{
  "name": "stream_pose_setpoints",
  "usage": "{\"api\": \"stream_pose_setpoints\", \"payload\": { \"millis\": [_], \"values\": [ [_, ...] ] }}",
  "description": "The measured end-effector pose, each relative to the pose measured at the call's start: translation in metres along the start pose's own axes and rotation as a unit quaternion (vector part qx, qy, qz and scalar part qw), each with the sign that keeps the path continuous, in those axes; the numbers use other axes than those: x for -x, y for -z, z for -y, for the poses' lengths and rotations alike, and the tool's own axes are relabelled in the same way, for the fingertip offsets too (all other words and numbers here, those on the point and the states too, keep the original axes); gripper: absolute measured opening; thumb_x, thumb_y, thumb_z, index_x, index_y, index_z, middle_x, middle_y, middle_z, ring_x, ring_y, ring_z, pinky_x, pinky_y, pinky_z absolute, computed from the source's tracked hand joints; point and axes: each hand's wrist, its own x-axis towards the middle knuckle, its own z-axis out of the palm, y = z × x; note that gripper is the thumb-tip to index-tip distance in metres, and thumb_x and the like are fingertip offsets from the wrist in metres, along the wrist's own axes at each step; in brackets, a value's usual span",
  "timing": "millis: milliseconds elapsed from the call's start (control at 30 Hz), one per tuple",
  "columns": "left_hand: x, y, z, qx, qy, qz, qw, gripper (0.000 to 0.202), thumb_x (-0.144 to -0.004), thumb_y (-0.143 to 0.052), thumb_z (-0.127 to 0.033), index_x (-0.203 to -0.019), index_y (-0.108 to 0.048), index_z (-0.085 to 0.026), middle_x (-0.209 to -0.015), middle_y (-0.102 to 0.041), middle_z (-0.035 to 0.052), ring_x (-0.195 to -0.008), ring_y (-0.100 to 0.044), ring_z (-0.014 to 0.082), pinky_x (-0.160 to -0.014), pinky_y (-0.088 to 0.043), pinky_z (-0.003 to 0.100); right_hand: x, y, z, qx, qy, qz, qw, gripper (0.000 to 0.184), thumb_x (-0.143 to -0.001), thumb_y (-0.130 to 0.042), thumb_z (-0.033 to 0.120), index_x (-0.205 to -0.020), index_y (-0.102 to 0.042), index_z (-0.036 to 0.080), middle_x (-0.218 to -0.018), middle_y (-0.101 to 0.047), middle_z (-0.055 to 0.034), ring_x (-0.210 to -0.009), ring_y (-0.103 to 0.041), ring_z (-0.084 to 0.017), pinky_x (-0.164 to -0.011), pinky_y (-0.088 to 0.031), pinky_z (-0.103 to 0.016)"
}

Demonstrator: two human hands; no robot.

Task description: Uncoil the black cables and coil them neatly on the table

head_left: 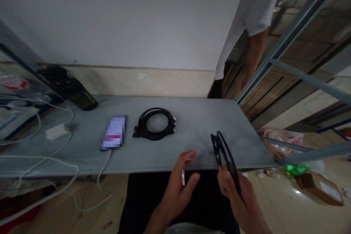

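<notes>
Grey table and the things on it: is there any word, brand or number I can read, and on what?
No text is readable.
Dark flat phone: screen blurred into blocks.
Black pouch by the wall: yellowish lettering, too small to read.
Coiled black cable, and looped black cable in the right hand: no markings show.

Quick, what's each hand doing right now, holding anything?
Left hand: open, fingers spread, nothing clearly held.
Right hand: closed around a coiled black cable.
</notes>
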Motion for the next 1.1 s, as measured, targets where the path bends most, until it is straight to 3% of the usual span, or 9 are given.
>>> {"api": "stream_pose_setpoints", "payload": {
  "millis": [100,233,300,400,500,567,700,900,1100],
  "values": [
    [0.019,-0.016,-0.018,-0.006,-0.024,0.085,0.996,0.068,-0.107,-0.077,-0.049,-0.169,-0.049,-0.041,-0.158,-0.069,0.0127,-0.144,-0.069,0.0342,-0.119,-0.062,0.051,-0.004,-0.011,0.014,-0.109,-0.042,0.017,0.993,0.060,-0.114,-0.043,0.076,-0.086,-0.063,0.027,-0.065,-0.053,0.0006,-0.054,-0.051,-0.018,-0.048,-0.049,-0.029],
    [0.027,-0.034,-0.022,-0.039,-0.062,0.114,0.991,0.070,-0.111,-0.069,-0.033,-0.175,-0.041,-0.042,-0.152,-0.074,0.0136,-0.144,-0.070,0.0344,-0.121,-0.061,0.053,-0.015,-0.022,0.028,-0.086,-0.019,0.010,0.996,0.045,-0.114,-0.055,0.069,-0.105,-0.070,0.027,-0.086,-0.068,-0.0050,-0.079,-0.068,-0.022,-0.072,-0.063,-0.032],
    [0.030,-0.034,-0.017,-0.039,-0.057,0.092,0.993,0.068,-0.114,-0.062,-0.031,-0.178,-0.039,-0.040,-0.154,-0.072,0.0156,-0.146,-0.069,0.0346,-0.123,-0.059,0.054,-0.018,-0.024,0.033,-0.051,-0.004,0.009,0.999,0.036,-0.113,-0.063,0.060,-0.121,-0.072,0.027,-0.103,-0.075,-0.0080,-0.094,-0.074,-0.023,-0.083,-0.065,-0.030],
    [0.032,-0.026,-0.017,0.006,0.028,0.025,0.999,0.054,-0.117,-0.057,-0.043,-0.170,-0.056,-0.034,-0.150,-0.075,0.0171,-0.133,-0.074,0.0341,-0.116,-0.062,0.050,-0.019,-0.026,0.037,-0.030,0.028,0.037,0.998,0.031,-0.112,-0.067,0.050,-0.132,-0.069,0.026,-0.111,-0.077,-0.0073,-0.098,-0.076,-0.021,-0.086,-0.065,-0.027],
    [0.022,-0.018,-0.034,0.084,0.149,-0.082,0.982,0.045,-0.115,-0.060,-0.057,-0.139,-0.080,-0.025,-0.115,-0.081,0.0128,-0.101,-0.076,0.0270,-0.094,-0.064,0.037,-0.015,-0.030,0.038,-0.026,0.077,0.078,0.994,0.029,-0.107,-0.074,0.043,-0.132,-0.069,0.027,-0.119,-0.078,-0.0069,-0.108,-0.078,-0.021,-0.097,-0.066,-0.027],
    [0.009,-0.016,-0.050,0.165,0.205,-0.138,0.955,0.050,-0.111,-0.065,-0.066,-0.117,-0.082,-0.020,-0.086,-0.072,0.0055,-0.078,-0.066,0.0195,-0.074,-0.057,0.029,-0.011,-0.033,0.037,-0.028,0.109,0.111,0.987,0.040,-0.104,-0.078,0.040,-0.142,-0.068,0.029,-0.135,-0.077,-0.0088,-0.124,-0.078,-0.024,-0.107,-0.064,-0.029],
    [-0.024,-0.012,-0.074,0.329,0.233,-0.123,0.907,0.059,-0.111,-0.064,-0.069,-0.136,-0.075,-0.017,-0.072,-0.059,-0.0017,-0.061,-0.050,0.0123,-0.060,-0.044,0.025,0.000,-0.033,0.023,-0.004,0.123,0.152,0.981,0.063,-0.106,-0.076,0.032,-0.165,-0.054,0.032,-0.154,-0.072,-0.0106,-0.140,-0.074,-0.026,-0.114,-0.064,-0.032],
    [-0.049,-0.001,-0.078,0.353,0.231,-0.039,0.906,0.059,-0.111,-0.070,-0.060,-0.148,-0.072,-0.015,-0.088,-0.071,0.0042,-0.071,-0.060,0.0144,-0.068,-0.050,0.027,0.006,-0.030,-0.010,0.040,0.126,0.110,0.985,0.041,-0.115,-0.054,0.020,-0.152,-0.065,0.033,-0.138,-0.081,-0.0086,-0.124,-0.081,-0.023,-0.103,-0.068,-0.030],
    [-0.070,0.008,-0.078,0.323,0.247,-0.052,0.912,0.054,-0.109,-0.073,-0.059,-0.140,-0.078,-0.016,-0.106,-0.083,0.0112,-0.102,-0.075,0.0237,-0.093,-0.059,0.034,-0.009,-0.028,-0.018,0.077,0.165,0.126,0.975,0.039,-0.102,-0.084,0.036,-0.138,-0.068,0.031,-0.132,-0.077,-0.0094,-0.120,-0.078,-0.029,-0.104,-0.069,-0.042]
  ]
}}
